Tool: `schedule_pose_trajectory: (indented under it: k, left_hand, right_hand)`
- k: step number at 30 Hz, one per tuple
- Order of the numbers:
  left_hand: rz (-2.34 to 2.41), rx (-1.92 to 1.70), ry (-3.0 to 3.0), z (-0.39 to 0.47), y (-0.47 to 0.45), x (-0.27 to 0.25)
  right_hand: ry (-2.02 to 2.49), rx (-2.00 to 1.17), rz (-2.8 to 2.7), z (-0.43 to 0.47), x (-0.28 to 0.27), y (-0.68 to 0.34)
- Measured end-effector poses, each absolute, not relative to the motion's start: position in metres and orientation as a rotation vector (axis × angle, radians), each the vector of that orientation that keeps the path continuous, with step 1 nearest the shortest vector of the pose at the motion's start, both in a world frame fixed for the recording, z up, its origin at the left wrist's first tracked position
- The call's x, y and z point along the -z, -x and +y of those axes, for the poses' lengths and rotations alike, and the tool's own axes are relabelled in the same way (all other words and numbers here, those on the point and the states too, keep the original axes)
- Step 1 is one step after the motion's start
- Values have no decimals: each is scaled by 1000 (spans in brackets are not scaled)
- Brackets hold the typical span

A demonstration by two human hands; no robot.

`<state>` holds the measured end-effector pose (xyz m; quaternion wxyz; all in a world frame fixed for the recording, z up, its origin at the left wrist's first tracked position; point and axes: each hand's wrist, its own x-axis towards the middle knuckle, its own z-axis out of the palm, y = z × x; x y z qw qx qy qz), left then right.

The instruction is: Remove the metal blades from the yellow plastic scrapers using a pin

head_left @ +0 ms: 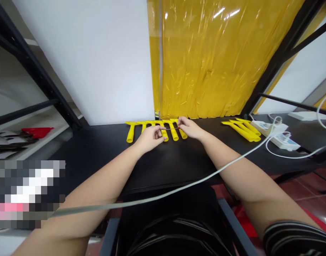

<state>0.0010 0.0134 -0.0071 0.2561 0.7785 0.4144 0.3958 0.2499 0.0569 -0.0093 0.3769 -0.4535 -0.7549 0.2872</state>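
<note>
Head view: thin strip (170, 128) stretched between both hands' pinching fingers (161, 132).

Single head-worn view, looking forward and down across black table (99, 156) toward yellow curtain (218, 60); hands at mid-distance.

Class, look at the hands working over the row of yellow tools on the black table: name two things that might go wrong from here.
1. The thin strip pinched between the left hand and right hand could slip free, as only fingertips grip it.
2. The white cable crosses over the right forearm, so an arm movement might snag it and tug the power strip.
</note>
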Motion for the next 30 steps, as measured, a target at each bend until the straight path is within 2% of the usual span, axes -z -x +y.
schedule_pose_trajectory:
  k: [7,11,14,19,24,30]
  left_hand:
    - [1379,-1108,-2302,27,22,7]
    - [1386,-1066,-2304,33,28,10]
    - [1368,-1068,-2306,33,29,11]
    - [1322,-1124,-2112,29,22,8]
    - [1035,-1102,-1560,16,3,5]
    - [857,-1118,-1240,-5,-16,1]
  right_hand:
    - [1746,-361,-1843,74,21,-259]
    - [1974,-322,-1889,77,23,-257]
    - [1988,-335,-1844,80,20,-262]
    - [1628,-355,-1679,72,11,-266]
    - [1030,-435,-1968,37,2,-239]
    - [665,-543,-2256,2,-4,-202]
